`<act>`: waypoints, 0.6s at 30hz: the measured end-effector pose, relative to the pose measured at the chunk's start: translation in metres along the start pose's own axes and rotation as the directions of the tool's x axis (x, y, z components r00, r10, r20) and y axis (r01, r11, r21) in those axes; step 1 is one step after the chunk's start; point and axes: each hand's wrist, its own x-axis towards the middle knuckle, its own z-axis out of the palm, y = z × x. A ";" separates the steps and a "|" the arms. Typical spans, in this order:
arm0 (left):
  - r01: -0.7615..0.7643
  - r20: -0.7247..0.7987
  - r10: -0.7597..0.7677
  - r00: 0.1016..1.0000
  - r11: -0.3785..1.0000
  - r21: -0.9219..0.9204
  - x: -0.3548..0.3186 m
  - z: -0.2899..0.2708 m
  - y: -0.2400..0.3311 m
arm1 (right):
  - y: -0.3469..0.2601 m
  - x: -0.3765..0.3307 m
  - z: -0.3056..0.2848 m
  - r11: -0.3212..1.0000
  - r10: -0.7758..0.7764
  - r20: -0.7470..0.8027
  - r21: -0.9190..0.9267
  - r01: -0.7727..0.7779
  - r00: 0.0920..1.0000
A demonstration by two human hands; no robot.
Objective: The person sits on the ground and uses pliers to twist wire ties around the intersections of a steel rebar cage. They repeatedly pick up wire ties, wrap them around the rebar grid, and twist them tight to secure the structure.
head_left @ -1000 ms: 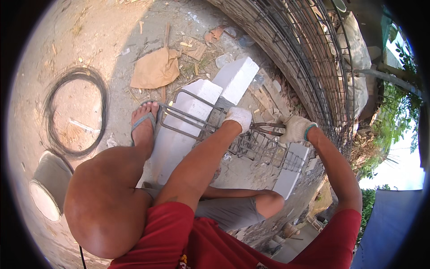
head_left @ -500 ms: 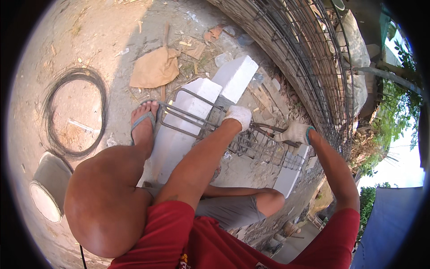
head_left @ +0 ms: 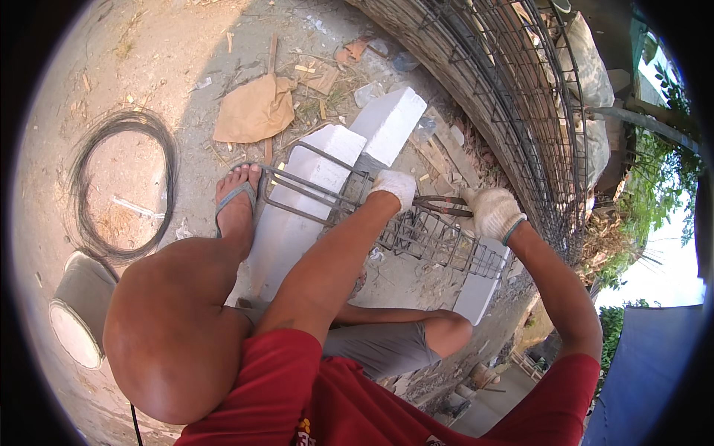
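Observation:
A long cage of steel rebar (head_left: 309, 195), with bars and square stirrups, lies across white blocks (head_left: 286, 238) in front of me. My left hand (head_left: 394, 187), in a white work glove, is closed on the cage near its middle; its fingertips are mostly hidden. My right hand (head_left: 494, 212), gloved too, grips the handles of long-handled pincers (head_left: 442, 205). Their jaws reach toward the bars beside my left hand, and the glove hides the tip. Stirrups (head_left: 424, 241) crowd together along the cage below the pincers.
A coil of thin wire (head_left: 83, 182) lies on the ground at left, above an upturned bucket (head_left: 78, 320). Brown paper (head_left: 256, 108) lies near my sandalled foot (head_left: 238, 197). More rebar cages (head_left: 513, 97) stand along the upper right. A blue sheet (head_left: 647, 372) hangs at lower right.
My right hand has turned and risen slightly, bringing the pincers' handles closer to level and closer together. My left hand stays at nearly the same place on the cage.

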 end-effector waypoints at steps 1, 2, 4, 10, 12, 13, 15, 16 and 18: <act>-0.002 0.010 0.002 1.000 1.000 0.005 -0.002 -0.002 0.000 | 0.001 0.003 -0.004 0.955 0.103 0.191 0.254 -0.151 0.976; -0.004 0.020 0.004 1.000 1.000 0.009 -0.003 -0.004 0.001 | 0.003 0.004 -0.009 0.827 0.146 0.394 0.455 -0.331 0.907; -0.025 0.058 0.024 0.998 1.000 0.018 -0.010 -0.011 0.005 | 0.012 0.010 -0.002 0.666 0.106 0.622 0.534 -0.520 0.776; -0.028 0.064 0.029 0.998 1.000 -0.013 -0.012 -0.006 0.003 | 0.022 0.010 0.044 0.585 -0.086 0.532 0.711 -0.390 0.842; -0.105 -0.014 0.105 0.994 0.994 0.003 -0.030 -0.017 0.011 | 0.033 0.009 0.055 0.504 -0.118 0.563 0.743 -0.439 0.818; -0.160 -0.132 0.163 0.978 0.986 0.036 -0.044 -0.015 0.014 | 0.026 0.011 0.041 0.411 -0.095 0.647 0.717 -0.563 0.756; -0.277 -0.243 0.281 0.929 0.960 0.052 -0.060 -0.011 0.022 | 0.022 0.006 0.040 0.311 -0.070 0.679 0.711 -0.630 0.731; -0.342 -0.243 0.339 0.909 0.939 0.030 -0.063 -0.010 0.026 | 0.022 0.001 0.046 0.313 -0.048 0.629 0.747 -0.587 0.776; -0.391 -0.212 0.399 0.892 0.917 0.082 -0.064 -0.013 0.038 | 0.019 -0.017 0.070 0.172 -0.075 0.564 0.819 -0.547 0.822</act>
